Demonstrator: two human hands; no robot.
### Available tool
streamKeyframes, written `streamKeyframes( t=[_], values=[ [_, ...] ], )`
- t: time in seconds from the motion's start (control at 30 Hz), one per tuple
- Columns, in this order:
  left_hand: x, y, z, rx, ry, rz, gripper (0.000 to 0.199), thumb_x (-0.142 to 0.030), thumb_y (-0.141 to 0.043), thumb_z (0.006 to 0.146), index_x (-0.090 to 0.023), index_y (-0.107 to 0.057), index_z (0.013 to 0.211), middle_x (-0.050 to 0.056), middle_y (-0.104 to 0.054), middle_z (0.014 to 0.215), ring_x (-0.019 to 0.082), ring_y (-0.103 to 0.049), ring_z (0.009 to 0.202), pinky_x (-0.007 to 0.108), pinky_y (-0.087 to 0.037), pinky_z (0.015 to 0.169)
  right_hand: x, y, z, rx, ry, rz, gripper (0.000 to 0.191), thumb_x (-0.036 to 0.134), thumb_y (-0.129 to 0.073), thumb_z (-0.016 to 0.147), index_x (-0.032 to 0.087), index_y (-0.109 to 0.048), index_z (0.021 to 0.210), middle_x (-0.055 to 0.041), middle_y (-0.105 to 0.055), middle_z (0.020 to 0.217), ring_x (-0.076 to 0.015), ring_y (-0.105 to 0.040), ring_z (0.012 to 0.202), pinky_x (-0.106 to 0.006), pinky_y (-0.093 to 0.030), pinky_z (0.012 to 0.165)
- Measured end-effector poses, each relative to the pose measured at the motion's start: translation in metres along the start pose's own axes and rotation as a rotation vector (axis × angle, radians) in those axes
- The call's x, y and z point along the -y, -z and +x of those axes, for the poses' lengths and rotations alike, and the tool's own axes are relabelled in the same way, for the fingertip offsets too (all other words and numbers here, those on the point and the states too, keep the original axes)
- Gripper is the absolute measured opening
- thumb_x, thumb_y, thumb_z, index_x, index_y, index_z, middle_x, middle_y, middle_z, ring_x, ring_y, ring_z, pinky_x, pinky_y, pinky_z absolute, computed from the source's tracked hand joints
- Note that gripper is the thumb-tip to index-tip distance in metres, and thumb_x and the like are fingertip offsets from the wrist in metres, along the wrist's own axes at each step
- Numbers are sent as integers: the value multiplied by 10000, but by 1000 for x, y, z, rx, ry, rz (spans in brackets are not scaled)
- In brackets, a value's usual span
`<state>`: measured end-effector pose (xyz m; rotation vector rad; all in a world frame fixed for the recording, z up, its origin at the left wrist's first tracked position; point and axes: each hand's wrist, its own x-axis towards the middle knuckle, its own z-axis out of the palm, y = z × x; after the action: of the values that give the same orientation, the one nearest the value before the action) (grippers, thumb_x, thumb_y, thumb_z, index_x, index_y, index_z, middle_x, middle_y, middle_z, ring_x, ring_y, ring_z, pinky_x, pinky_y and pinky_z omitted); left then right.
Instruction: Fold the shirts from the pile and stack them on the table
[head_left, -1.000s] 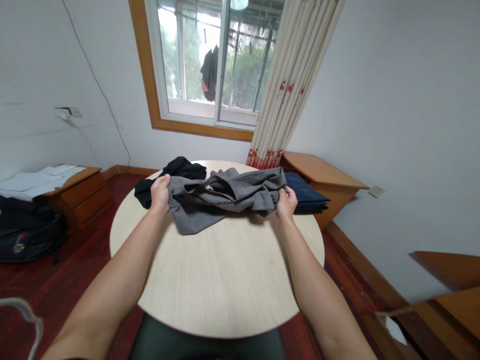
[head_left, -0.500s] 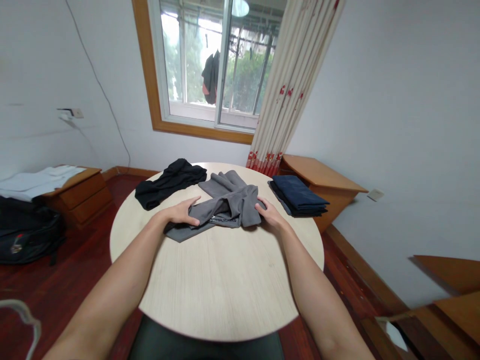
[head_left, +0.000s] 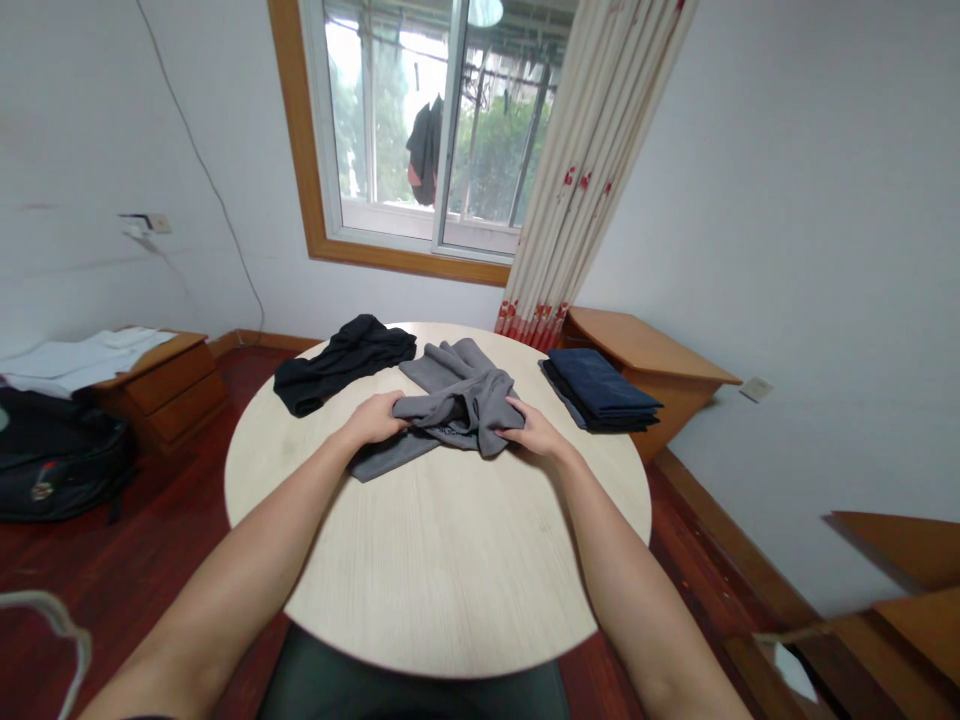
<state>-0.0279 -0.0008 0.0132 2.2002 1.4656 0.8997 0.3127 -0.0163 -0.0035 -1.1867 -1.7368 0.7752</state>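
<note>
A crumpled grey garment (head_left: pixel 457 400) with dark printed lettering lies on the round pale table (head_left: pixel 442 560); its exact kind cannot be made out. My left hand (head_left: pixel 377 418) grips its left side, fingers closed round a fold of cloth. At the opposite side, my right hand (head_left: pixel 531 428) pinches the fabric between thumb and fingers. One flap of the grey cloth spreads out below my left wrist, and another part reaches toward the far edge. Some fingertips of both hands are hidden by the cloth.
A rumpled black garment (head_left: pixel 341 362) lies at the table's far left. Dark blue folded clothes (head_left: pixel 600 388) are stacked at the right. Behind them stands a wooden cabinet (head_left: pixel 645 345). A black backpack (head_left: pixel 60 455) sits on the floor at left, by a drawer unit (head_left: pixel 176 385).
My left hand has moved right and closed on the grey garment, where its fingers were spread before. Both sides of the cloth are bunched closer together.
</note>
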Motion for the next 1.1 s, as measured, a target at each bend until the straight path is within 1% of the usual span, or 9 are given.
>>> streamKeyframes(
  t=[0.13,0.3,0.43,0.5,0.57,0.77,0.87,0.97,1.1],
  values=[
    [-12,-1,3,-77,125,-380,217,-298,-729,595,-191,-690,780,58,-720,801,302,-676,809,405,-523,752,0,2,5,-81,80,34,391,385,-781,692,161,-739,1010,-89,-752,1025,-276,-678,966,-483,-501,953],
    [-21,20,3,19,268,-1038,324,-458,-704,734,-174,-727,888,96,-739,800,321,-711,827,456,-581,743,8,16,17,-507,126,382,349,440,-749,683,182,-711,914,-67,-756,920,-261,-690,877,-456,-542,887],
    [-9,39,7,-273,271,-1207,316,-505,-651,823,-194,-686,868,107,-756,946,309,-709,969,464,-592,821,7,23,23,-547,102,634,327,439,-724,716,208,-687,944,-60,-756,950,-244,-708,888,-431,-573,852],
    [-1,40,9,-346,273,-1226,380,-573,-612,850,-198,-657,893,126,-739,1097,296,-694,1039,466,-578,864,1,20,23,-557,17,645,345,442,-741,700,200,-691,941,-58,-760,935,-233,-710,843,-401,-590,787],
    [4,35,8,-271,253,-1157,472,-648,-606,830,-199,-646,972,154,-702,1209,292,-682,1078,467,-559,892,-8,16,22,-588,-94,614,380,418,-774,647,186,-706,941,-54,-764,906,-220,-704,776,-367,-593,704],
    [8,1,-1,336,-54,-421,920,-567,-882,476,-225,-610,1285,193,-561,1420,364,-534,1301,457,-462,1021,-35,18,25,-720,-173,427,422,413,-774,597,157,-722,928,-47,-752,826,-205,-672,707,-349,-566,659],
    [15,-5,-4,427,-121,-82,998,-586,-853,469,-227,-579,1359,204,-466,1505,415,-402,1398,509,-377,1084,-45,28,29,-889,-92,332,429,450,-731,638,157,-693,949,-54,-742,884,-210,-673,799,-367,-556,757],
    [21,-4,-5,520,-139,69,982,-570,-810,528,-253,-539,1416,202,-392,1556,447,-327,1431,594,-301,1103,-52,39,31,-1055,-3,255,401,457,-657,716,169,-658,994,-70,-724,978,-217,-663,901,-388,-531,841],
    [7,-11,-9,591,-208,73,885,-502,-788,601,-302,-536,1425,164,-393,1565,444,-332,1428,628,-262,1112,-58,44,28,-1066,11,176,385,457,-626,743,165,-637,992,-83,-709,978,-225,-649,917,-401,-507,871]
  ],
)
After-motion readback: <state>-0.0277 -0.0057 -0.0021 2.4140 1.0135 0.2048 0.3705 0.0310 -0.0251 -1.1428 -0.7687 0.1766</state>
